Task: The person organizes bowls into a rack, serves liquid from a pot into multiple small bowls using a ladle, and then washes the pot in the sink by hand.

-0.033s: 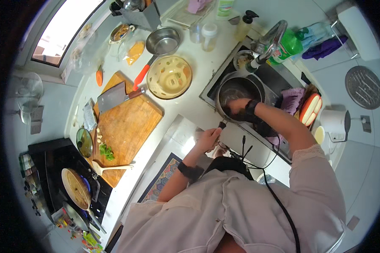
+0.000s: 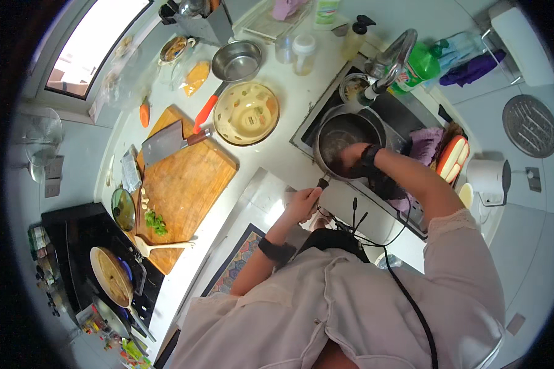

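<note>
In the sink [image 2: 301,132] at the right sits a dark-bottomed metal saucepan [image 2: 353,130], under the tap [image 2: 395,71]. My left hand [image 2: 301,205] is closed round the saucepan's black handle [image 2: 322,183], which points toward me. My right hand [image 2: 351,157] reaches down inside the saucepan near its close side. Its fingers are dark and blurred in there, so whether they hold anything is hidden. A small metal bowl [image 2: 354,89] with something in it stands just beyond the saucepan.
Left of the sink are a patterned bowl [image 2: 246,114], a steel pan [image 2: 237,60] and a wooden board [image 2: 188,190] bearing a cleaver [image 2: 165,146] and chopped greens [image 2: 156,222]. A frying pan [image 2: 109,270] sits over a blue flame on the hob. Cables [image 2: 406,286] hang before me.
My right hand has shifted slightly toward the right and nearer to me inside the saucepan. My left hand stays on the handle.
</note>
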`<state>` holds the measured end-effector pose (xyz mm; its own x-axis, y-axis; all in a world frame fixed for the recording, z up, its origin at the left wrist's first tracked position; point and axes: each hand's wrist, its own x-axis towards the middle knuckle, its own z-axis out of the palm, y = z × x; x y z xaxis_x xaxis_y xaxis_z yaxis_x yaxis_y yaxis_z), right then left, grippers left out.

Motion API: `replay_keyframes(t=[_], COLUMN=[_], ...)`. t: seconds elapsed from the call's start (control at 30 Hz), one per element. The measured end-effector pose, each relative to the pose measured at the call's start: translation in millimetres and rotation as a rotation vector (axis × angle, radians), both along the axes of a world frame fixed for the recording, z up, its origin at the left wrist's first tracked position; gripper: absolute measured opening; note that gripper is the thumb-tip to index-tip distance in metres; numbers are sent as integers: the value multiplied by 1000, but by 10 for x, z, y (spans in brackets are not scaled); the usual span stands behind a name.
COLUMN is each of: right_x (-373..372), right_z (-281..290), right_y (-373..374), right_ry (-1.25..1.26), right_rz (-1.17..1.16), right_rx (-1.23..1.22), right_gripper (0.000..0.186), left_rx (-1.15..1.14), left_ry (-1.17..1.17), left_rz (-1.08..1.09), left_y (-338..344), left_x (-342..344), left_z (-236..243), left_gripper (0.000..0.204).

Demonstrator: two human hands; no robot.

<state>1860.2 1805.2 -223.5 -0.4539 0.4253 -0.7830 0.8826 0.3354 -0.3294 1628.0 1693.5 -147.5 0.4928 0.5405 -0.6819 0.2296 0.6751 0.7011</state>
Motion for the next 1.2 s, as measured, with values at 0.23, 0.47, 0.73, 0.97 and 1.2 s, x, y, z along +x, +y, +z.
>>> replay_keyframes(t=[0.23, 0.47, 0.73, 0.97, 1.2], right_x=[443, 110, 595, 1341, 1658], right_z=[-661, 614, 1405, 1589, 955], right_y=[227, -162, -305, -1379, -2080], right_ry=[84, 190, 185, 204, 297], right_rz=[-146, 155, -165, -743, -1337], right_rx=[524, 132, 515, 776, 1013], right_gripper=[17, 21, 33, 39, 40], left_rx=[-61, 25, -45, -17, 161], left_ry=[-100, -10, -116, -156, -118], left_rz=[-40, -25, 44, -85, -60], left_y=[-42, -102, 399, 736, 740], left_x=[65, -66, 355, 651, 876], left_z=[-142, -145, 34, -291, -379], left_gripper=[39, 40, 37, 32, 29])
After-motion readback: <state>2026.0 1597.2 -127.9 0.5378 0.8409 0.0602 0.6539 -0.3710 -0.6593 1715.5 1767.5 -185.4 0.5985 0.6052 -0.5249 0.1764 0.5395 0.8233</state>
